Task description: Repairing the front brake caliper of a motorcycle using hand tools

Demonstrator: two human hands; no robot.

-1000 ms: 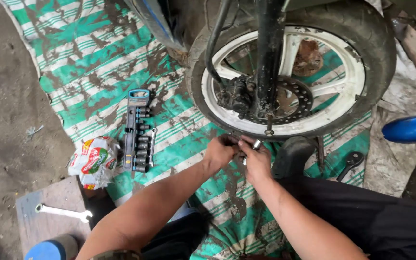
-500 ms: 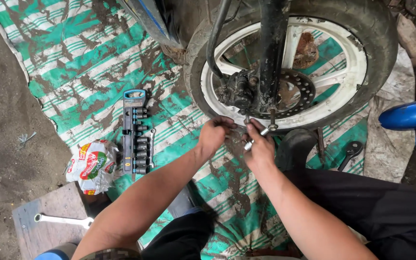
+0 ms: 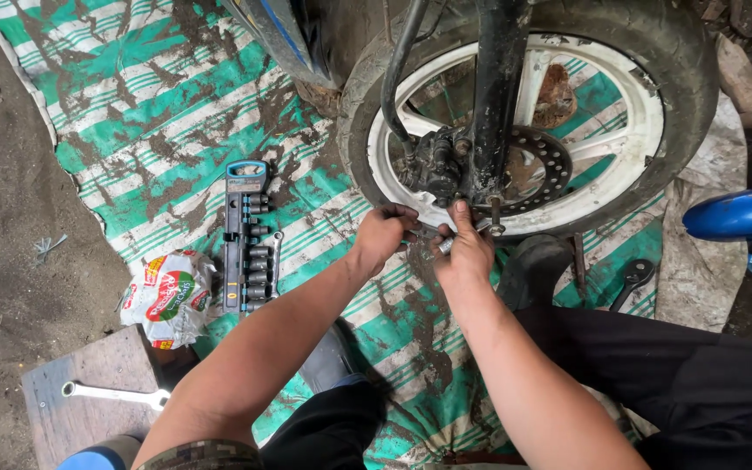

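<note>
Both hands have moved up to the wheel (image 3: 689,113); the left hand (image 3: 385,235) and right hand (image 3: 465,252) pinch a small metal tool (image 3: 443,245) together, fingers curled tight, to steady it

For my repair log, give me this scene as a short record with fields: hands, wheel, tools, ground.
left hand: closed around a small part at the wheel's lower rim
right hand: holding a small metal tool beside it
wheel: white rim, dark tyre, brake disc
tools: socket set on the mat; spanner on a board
ground: green striped mat
</note>
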